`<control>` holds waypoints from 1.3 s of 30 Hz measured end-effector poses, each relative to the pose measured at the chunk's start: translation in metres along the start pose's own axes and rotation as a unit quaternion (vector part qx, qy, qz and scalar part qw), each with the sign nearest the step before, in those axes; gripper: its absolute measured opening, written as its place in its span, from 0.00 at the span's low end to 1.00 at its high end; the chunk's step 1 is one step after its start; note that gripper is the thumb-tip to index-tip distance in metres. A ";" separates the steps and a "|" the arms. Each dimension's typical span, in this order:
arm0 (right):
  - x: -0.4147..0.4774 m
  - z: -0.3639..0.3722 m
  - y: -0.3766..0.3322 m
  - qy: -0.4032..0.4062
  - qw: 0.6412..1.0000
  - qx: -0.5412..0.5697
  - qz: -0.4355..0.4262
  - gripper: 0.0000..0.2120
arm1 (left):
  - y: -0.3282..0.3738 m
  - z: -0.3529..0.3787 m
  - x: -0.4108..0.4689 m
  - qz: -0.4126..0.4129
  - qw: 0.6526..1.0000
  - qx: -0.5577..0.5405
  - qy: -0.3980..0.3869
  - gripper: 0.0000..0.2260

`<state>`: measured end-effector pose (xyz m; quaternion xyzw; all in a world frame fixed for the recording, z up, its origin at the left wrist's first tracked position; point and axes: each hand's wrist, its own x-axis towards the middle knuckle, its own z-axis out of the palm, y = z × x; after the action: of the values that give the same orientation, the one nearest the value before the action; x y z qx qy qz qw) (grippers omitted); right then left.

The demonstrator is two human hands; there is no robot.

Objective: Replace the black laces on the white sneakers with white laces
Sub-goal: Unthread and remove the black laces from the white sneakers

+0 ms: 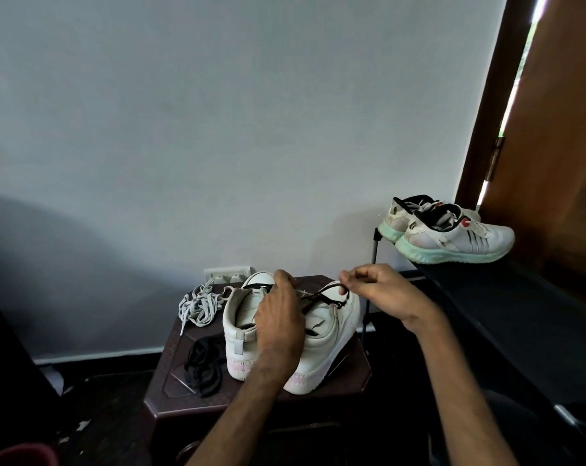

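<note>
Roughly mid-task, by my read. A loose black lace [204, 368] is lying in a heap on the stool [174, 351], front-left of the white sneakers [241, 331], so one shoe looks done w/ unlacing. The sneaker on the right [332, 348] is still carrying its threaded black lace [320, 297] across the eyelets. The R hand [375, 290] is pinching a loop of it btwn thumb & fingertips, holding it up above the toe end. The L hand [278, 327] is lying over the pair, fingers curling down over the tops and steadying them; which shoe it's actually gripping, can't tell. The white laces [201, 304] are sitting bundled at the stool's back-left, unthreaded, so all the re-lacing is still waiting.

Both sneakers are standing heels toward the camera on the dark brown plastic stool. Behind is a plain pale wall w/ a socket plate [227, 273]. To the right, a black shelf [486, 297] is holding mint-soled trainers [453, 237], next to a brown wooden door [560, 129].
</note>
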<state>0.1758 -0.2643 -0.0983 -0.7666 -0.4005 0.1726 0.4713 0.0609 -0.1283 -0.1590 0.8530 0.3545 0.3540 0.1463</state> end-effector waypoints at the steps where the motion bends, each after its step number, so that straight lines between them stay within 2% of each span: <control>1: 0.006 0.007 0.002 0.049 0.994 -0.096 -0.004 0.14 | 0.001 0.000 0.000 0.000 1.000 0.004 -0.001 0.13; 3: 0.012 0.031 -0.003 0.139 0.958 -0.246 -0.044 0.13 | 0.002 -0.001 -0.001 0.000 1.000 0.000 -0.004 0.13; 4: 0.014 0.044 -0.008 0.151 0.946 -0.278 -0.067 0.12 | 0.002 -0.002 -0.001 0.001 1.000 -0.006 -0.006 0.13; 6: 0.017 0.068 -0.011 0.130 0.923 -0.353 -0.082 0.12 | 0.003 -0.005 -0.002 -0.001 1.000 -0.017 -0.018 0.12; 8: 0.019 0.081 -0.008 0.126 0.899 -0.416 -0.061 0.10 | 0.004 -0.007 -0.003 -0.004 0.999 -0.020 -0.025 0.10; 12: 0.024 0.079 -0.002 0.166 0.891 -0.420 -0.050 0.09 | 0.005 -0.009 -0.001 0.003 1.000 -0.024 -0.018 0.10; 16: 0.027 0.082 0.001 0.129 0.889 -0.436 -0.052 0.09 | 0.004 -0.008 0.001 -0.007 1.000 -0.024 -0.014 0.12; 20: 0.025 0.076 0.002 0.121 0.916 -0.376 -0.071 0.07 | 0.005 -0.008 0.000 -0.011 0.999 -0.031 -0.024 0.13; 23: 0.016 0.040 -0.010 0.129 0.969 -0.182 -0.105 0.02 | 0.001 -0.004 0.000 -0.001 1.000 -0.021 -0.009 0.12; 25: 0.003 0.007 -0.021 0.146 0.980 -0.062 -0.120 0.03 | -0.001 0.000 0.001 0.000 1.000 -0.013 0.005 0.12; 26: -0.004 -0.005 -0.023 0.161 0.979 -0.044 -0.118 0.02 | -0.001 0.000 0.001 0.000 1.000 -0.010 0.008 0.12; 27: -0.008 -0.015 -0.023 0.177 0.976 -0.056 -0.110 0.02 | 0.000 0.000 0.000 -0.001 1.000 -0.009 0.011 0.12; 29: -0.006 -0.021 -0.015 0.199 0.963 -0.170 -0.063 0.02 | 0.001 0.000 0.000 0.000 1.000 -0.010 0.015 0.11; 31: -0.003 -0.007 -0.015 0.202 0.932 -0.299 -0.018 0.10 | 0.001 -0.001 -0.002 0.000 1.000 -0.018 0.014 0.09; 33: 0.002 0.017 -0.022 0.183 0.931 -0.312 -0.053 0.14 | 0.001 -0.002 -0.002 0.000 1.000 -0.025 0.013 0.09; 35: 0.009 0.046 -0.024 0.135 0.930 -0.332 -0.073 0.12 | 0.002 -0.005 -0.002 -0.001 1.000 -0.029 0.004 0.10; 37: 0.014 0.071 -0.017 0.112 0.900 -0.417 -0.057 0.10 | 0.004 -0.007 -0.001 -0.006 0.999 -0.035 -0.012 0.13; 39: 0.018 0.082 -0.009 0.122 0.875 -0.466 -0.037 0.08 | 0.004 -0.008 0.000 -0.010 0.999 -0.044 -0.017 0.13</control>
<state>0.1300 -0.2001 -0.1295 -0.8973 -0.4017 -0.1465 0.1101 0.0572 -0.1308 -0.1511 0.8482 0.3448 0.3527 0.1933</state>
